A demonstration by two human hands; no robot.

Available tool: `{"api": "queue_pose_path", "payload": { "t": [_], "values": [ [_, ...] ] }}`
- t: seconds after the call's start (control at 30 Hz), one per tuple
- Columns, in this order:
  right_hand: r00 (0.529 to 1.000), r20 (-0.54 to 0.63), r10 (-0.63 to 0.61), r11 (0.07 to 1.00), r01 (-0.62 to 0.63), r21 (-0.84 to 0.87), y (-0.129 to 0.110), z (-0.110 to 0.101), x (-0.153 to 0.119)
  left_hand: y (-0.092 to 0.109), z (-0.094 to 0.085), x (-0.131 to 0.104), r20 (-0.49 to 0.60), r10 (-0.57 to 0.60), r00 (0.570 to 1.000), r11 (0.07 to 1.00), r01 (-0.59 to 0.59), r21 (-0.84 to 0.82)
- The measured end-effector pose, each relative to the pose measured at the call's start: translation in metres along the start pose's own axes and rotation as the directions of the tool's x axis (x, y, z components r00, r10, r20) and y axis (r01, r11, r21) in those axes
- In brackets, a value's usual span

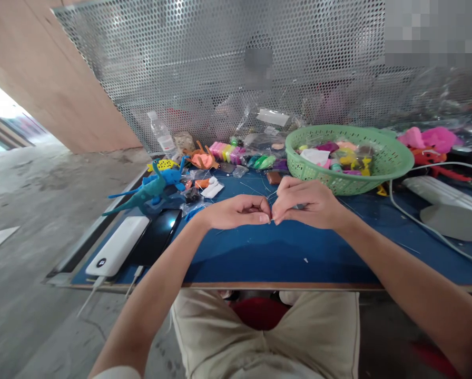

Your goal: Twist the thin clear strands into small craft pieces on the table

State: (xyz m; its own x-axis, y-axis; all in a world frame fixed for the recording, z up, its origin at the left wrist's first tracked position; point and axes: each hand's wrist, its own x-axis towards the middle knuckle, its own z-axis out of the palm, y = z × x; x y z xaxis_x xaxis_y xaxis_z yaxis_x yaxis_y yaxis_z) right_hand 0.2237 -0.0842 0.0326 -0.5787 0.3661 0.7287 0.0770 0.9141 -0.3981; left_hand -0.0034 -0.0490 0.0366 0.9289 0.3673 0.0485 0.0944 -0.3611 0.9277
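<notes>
Thin strand (273, 195), wire or thread, at the fingertips just above the tabletop (244, 258), near the middle; most of it hidden by the fingers. Too fine to say what shape it has.

Progress, as far as it shows: strand in hand, being worked by my reading, not set down. Teal long-tailed figure (155, 185) and orange figure (203, 159) at the left look formed. Loose stock remains: brown block (274, 178) just beyond the hands, coloured clay packs (227, 152) behind, more bagged pieces in the green basket (396, 163). How much is left, no count possible.

Left hand (239, 211): narrow pinch, thumb laid along under a curled forefinger, tips pointing right; seems to grip the strand. Right hand (309, 204): knuckles high, fingers bent down, thumb and forefinger closed to a tight pinch, apparently on the same strand. Tips meet or nearly so; contact unclear. Forearms slant in from both lower corners, wrists clear of the tabletop.

Outlying: white power bank (119, 246) beside a dark phone (157, 237), left.
</notes>
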Motion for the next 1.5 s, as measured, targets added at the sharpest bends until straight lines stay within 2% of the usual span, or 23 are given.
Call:
{"api": "queue_pose_path", "payload": {
  "t": [0.23,0.4,0.6,0.8,0.9,1.0,1.1,1.17,1.23,1.3,1.33,1.4,1.5],
  "values": [
    [1.000,-0.009,-0.029,0.998,0.029,-0.058,-0.002,0.000,0.002,-0.001,-0.001,-0.001,0.016,0.000,1.000,0.999,0.001,-0.032],
    [0.998,-0.056,-0.009,0.994,0.003,-0.111,-0.004,0.001,0.003,-0.001,0.001,-0.001,-0.109,0.054,0.993,0.998,-0.056,-0.012],
    [0.995,-0.102,0.009,0.986,-0.025,-0.164,-0.003,0.005,0.001,0.006,0.002,-0.003,-0.169,0.104,0.980,0.992,-0.090,0.090],
    [0.977,-0.210,0.027,0.973,-0.074,-0.220,-0.004,0.011,0.000,0.014,0.007,-0.004,-0.253,0.258,0.932,0.935,-0.175,0.308],
    [0.948,-0.313,0.056,0.965,-0.132,-0.227,-0.005,0.016,0.001,0.014,0.011,-0.003,-0.318,0.386,0.866,0.838,-0.185,0.513],
    [0.910,-0.402,0.102,0.959,-0.197,-0.203,-0.006,0.021,0.001,0.011,0.013,-0.003,-0.334,0.523,0.784,0.676,-0.143,0.723],
    [0.884,-0.447,0.141,0.963,-0.227,-0.147,-0.006,0.024,0.001,0.011,0.014,-0.002,-0.257,0.622,0.739,0.475,-0.096,0.875],
    [0.866,-0.466,0.182,0.963,-0.252,-0.092,-0.006,0.027,0.001,0.012,0.013,-0.002,-0.170,0.679,0.714,0.306,-0.064,0.950],
    [0.843,-0.489,0.223,0.962,-0.271,-0.029,-0.005,0.030,0.001,0.012,0.011,-0.001,-0.077,0.718,0.692,0.130,-0.024,0.991],
    [0.813,-0.524,0.254,0.960,-0.278,0.033,-0.004,0.034,0.001,0.011,0.008,0.000,-0.010,0.740,0.673,0.005,0.009,1.000],
    [0.798,-0.543,0.263,0.959,-0.277,0.058,-0.003,0.035,0.001,0.009,0.007,0.000,0.007,0.749,0.663,-0.026,0.019,0.999],
    [0.776,-0.568,0.274,0.956,-0.281,0.078,0.000,0.036,0.001,0.005,0.004,0.001,-0.001,0.763,0.646,-0.025,0.030,0.999],
    [0.790,-0.556,0.258,0.955,-0.297,0.022,0.004,0.033,0.000,-0.003,0.001,0.003,-0.081,0.741,0.667,0.062,0.053,0.997]
  ]
}}
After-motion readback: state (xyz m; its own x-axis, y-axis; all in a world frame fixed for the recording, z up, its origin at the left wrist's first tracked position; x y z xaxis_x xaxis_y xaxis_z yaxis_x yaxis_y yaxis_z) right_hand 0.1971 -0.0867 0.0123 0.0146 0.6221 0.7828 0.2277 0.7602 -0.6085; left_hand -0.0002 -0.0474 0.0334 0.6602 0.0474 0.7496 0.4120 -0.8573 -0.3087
